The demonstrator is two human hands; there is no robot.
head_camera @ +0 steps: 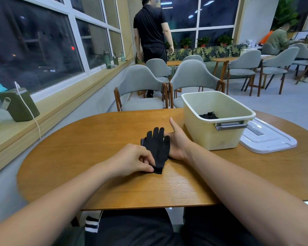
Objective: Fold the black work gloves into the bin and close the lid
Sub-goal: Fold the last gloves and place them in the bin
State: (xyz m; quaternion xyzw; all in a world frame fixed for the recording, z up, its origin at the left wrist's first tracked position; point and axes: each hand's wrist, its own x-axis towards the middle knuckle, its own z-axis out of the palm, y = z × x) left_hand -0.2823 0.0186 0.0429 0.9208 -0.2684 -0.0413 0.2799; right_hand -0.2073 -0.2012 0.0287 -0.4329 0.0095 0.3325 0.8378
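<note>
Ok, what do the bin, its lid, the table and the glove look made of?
The bin: cream moulded plastic, slight gloss; its grey handle could be metal or plastic. The lid: white plastic, moulded ridges. The table: wood or veneer, visible grain, satin sheen. The glove: black knit fabric, matte, dotted patch at one edge.

left hand [134, 159] pinches black glove [158, 148]; right hand [178, 141] against it.
</note>
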